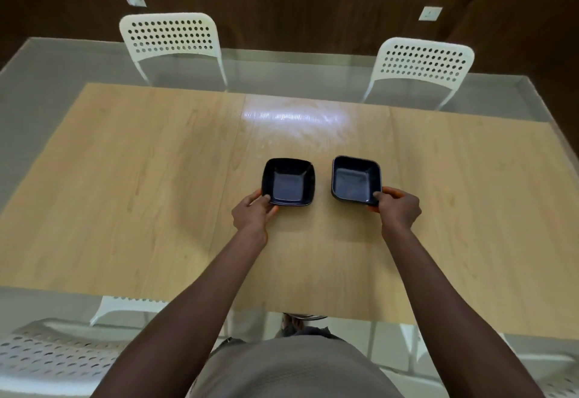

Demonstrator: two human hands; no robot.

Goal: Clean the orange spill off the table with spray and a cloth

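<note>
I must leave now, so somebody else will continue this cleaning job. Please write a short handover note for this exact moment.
Left hand grips the near-left corner of the left black bowl. Right hand grips the near-right corner of the right black bowl. Both bowls look empty and sit apart on the wooden table.
Done: no orange spill visible; a shiny patch lies beyond the bowls.
Left: spray and cloth are not in view; find them and check the surface.

One camera sits on the person's head. It looks forward and down at the table (156, 178), close, with chairs (170, 40) at the top of the frame.
</note>
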